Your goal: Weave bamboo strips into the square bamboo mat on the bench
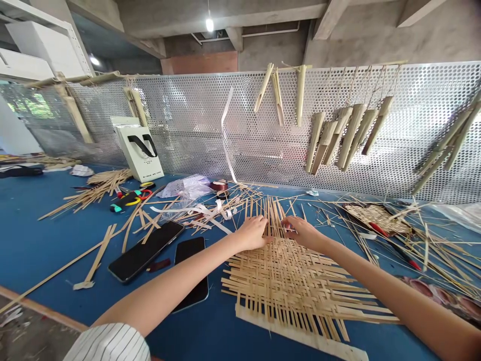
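1. The left hand (pixel 252 233) sits on the far edge of a flat bamboo weave (pixel 289 286), its fingers bunched over the upright strips. I can't tell whether it is gripping one or just pressing down.
2. The right hand (pixel 302 234) is just beside it, fingers curled in among the same strips. Whether they pinch a strip is hidden from here.
3. The weave lies flat on a blue work table (pixel 48 240), directly in front of the person, with a striped sleeve (pixel 108 343) at the left arm.
4. Two smartphones (pixel 146 251) lie left of the weave, the nearer one (pixel 191 271) partly under the left forearm.
5. Loose bamboo strips (pixel 93 190) are scattered across the table on both sides.
6. A small woven piece (pixel 378 218) and a red-handled tool (pixel 394 249) lie to the right.
7. Farther back stand a white box (pixel 137 150) and a roll of ribbon (pixel 219 186), before a perforated metal panel (pixel 180 135) hung with split bamboo tubes (pixel 330 135).
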The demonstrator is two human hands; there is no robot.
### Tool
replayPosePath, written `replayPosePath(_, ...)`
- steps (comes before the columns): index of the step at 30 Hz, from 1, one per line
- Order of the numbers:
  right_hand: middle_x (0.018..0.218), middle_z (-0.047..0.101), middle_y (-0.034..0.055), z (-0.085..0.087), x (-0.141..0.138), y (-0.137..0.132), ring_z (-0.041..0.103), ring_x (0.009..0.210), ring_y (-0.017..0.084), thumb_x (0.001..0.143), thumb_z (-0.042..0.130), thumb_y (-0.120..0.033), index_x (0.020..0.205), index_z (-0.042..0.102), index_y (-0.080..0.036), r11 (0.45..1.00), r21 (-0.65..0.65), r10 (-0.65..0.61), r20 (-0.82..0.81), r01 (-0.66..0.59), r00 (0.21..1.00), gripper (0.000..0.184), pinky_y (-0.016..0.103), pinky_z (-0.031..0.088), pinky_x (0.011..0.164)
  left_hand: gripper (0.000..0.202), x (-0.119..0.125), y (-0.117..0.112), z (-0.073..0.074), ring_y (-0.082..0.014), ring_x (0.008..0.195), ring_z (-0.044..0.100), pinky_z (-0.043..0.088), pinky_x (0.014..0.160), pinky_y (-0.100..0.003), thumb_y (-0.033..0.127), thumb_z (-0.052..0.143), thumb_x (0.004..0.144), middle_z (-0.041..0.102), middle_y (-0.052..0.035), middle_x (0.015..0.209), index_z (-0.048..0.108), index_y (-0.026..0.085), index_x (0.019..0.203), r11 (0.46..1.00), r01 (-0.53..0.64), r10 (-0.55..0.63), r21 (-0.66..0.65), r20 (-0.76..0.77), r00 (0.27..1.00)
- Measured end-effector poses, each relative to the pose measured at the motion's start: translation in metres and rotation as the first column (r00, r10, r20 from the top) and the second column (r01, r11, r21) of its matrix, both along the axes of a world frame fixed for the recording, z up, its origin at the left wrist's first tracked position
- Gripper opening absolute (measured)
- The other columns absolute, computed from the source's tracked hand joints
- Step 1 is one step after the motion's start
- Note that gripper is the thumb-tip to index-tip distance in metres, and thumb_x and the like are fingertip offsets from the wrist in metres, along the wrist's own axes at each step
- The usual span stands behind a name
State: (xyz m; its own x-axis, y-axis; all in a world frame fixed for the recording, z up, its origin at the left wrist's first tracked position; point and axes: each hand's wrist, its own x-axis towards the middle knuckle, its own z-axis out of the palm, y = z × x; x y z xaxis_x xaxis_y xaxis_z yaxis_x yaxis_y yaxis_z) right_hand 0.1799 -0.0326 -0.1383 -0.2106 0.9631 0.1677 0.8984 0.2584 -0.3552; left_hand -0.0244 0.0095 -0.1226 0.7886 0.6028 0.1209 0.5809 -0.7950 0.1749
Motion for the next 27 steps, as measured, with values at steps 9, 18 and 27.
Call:
replayPosePath(9,0.095,0.063,0.0058,-0.004,-0.002,-0.018,0.058,0.09,0.02,0.076,0.059,-0.012,0.094,0.056,-0.017,0.996,0.092,0.018,-0.003,-0.018,1.0,0.019,0.031,0.044,0.076,0.044,-0.014,-0.013,-0.01,-0.0264,0.104,0.049,0.041,0.088,-0.038,0.041,0.05,0.082,0.053,-0.012,0.108,0.048,0.011,0.114,0.998,0.064,-0.064,0.007,0.085,0.994)
replayPosePath(18,0.102,0.061,0.0082,-0.017,-0.01,-0.032,0.054,0.096,0.022,0.084,0.044,-0.008,0.112,0.051,-0.016,0.974,0.225,0.022,0.019,-0.026,1.0,0.03,0.036,0.041,0.082,0.035,-0.013,-0.02,-0.016,-0.024,0.096,0.052,0.043,0.085,-0.037,0.035,0.05,0.084,0.056,-0.01,0.101,0.051,0.011,0.111,0.992,0.034,-0.048,0.12,0.115,0.992)
replayPosePath(27,0.087,0.06,0.0077,-0.028,-0.006,-0.032,0.054,0.084,0.02,0.081,0.035,-0.004,0.111,0.048,-0.015,0.951,0.308,0.007,0.019,-0.013,1.0,0.035,0.033,0.044,0.074,0.029,-0.01,-0.025,-0.021,-0.0221,0.092,0.053,0.043,0.083,-0.035,0.032,0.051,0.084,0.057,-0.0084,0.096,0.053,0.011,0.105,0.982,0.001,-0.022,0.191,0.11,0.994)
